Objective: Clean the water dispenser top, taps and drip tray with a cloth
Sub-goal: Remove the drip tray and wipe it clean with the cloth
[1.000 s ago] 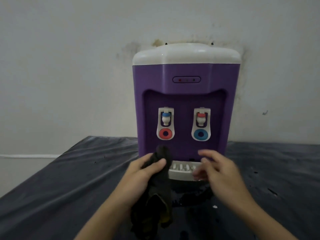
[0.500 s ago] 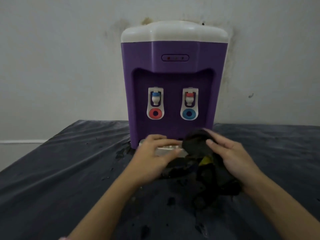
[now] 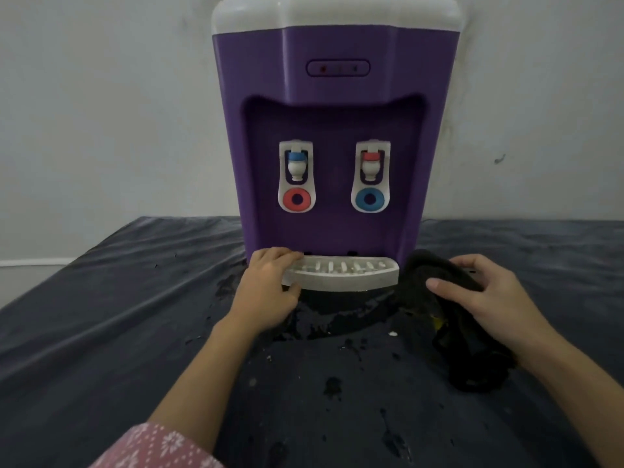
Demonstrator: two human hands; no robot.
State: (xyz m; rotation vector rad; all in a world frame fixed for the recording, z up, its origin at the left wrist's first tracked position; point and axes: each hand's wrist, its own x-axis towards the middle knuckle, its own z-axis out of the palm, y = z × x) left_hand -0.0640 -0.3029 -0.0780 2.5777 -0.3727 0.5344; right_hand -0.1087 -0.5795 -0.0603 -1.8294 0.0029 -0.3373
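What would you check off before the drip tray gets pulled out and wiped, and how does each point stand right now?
1. Left hand has hold of the drip tray: ok, fingers on top of its left end, thumb at the front edge.
2. Cloth in hand: ok, the right hand grips it just right of the tray.
3. Tray seated in the dispenser: ok, it sits at the base.
4. Water inside the tray: cannot tell, the grille hides it.
5. Dry table cover: not ok, wet patches in front of the tray.
6. Taps out of the way: ok, both are well above.
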